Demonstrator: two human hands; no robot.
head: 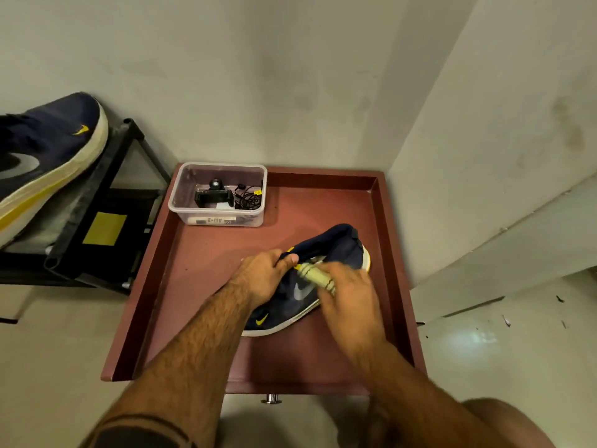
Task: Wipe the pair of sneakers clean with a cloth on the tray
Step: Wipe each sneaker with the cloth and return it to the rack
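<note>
A navy sneaker (336, 250) with a white sole and yellow marks lies on its side on the dark red tray (206, 263). My left hand (261, 276) grips its upper edge, thumb curled over the collar. My right hand (349, 295) holds a pale yellow cloth with dark stripes (318, 276) pressed against the sneaker's side, near the grey logo. The second sneaker (48, 163) of the pair rests tilted on a black rack at the far left, off the tray.
A clear plastic box (219, 195) with a small black gadget and cables sits in the tray's back left corner. The black rack (106, 202) stands left of the tray. Walls close in behind and to the right. A metal knob (272, 398) shows below the tray's front edge.
</note>
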